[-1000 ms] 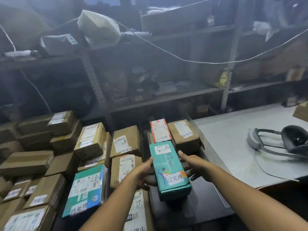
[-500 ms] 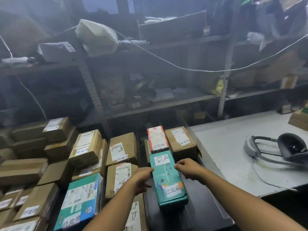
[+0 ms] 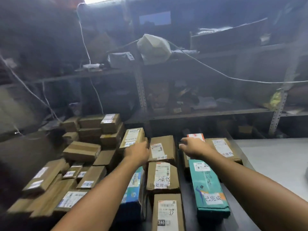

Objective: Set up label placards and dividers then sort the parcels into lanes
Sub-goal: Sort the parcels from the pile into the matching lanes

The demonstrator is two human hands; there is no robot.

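Note:
A teal parcel (image 3: 208, 185) with a white placard sticker lies lengthwise in the right lane on the dark surface, and neither hand touches it. My right hand (image 3: 194, 147) hovers beyond its far end, over a red-and-white parcel (image 3: 196, 136), with the fingers loosely bent and nothing in them. My left hand (image 3: 137, 151) reaches to the near edge of a labelled cardboard box (image 3: 134, 136) in the left lane; its fingers are hidden behind the back of the hand. Brown boxes (image 3: 162, 176) with labels fill the middle lane.
A loose heap of cardboard parcels (image 3: 80, 162) lies to the left. A blue parcel (image 3: 133, 187) sits under my left forearm. A white table (image 3: 275, 164) stands on the right. Metal shelving (image 3: 208, 112) with clutter and hanging white cables runs across the back.
Both hands have let go of the teal parcel and moved forward past it. The view has swung to the left.

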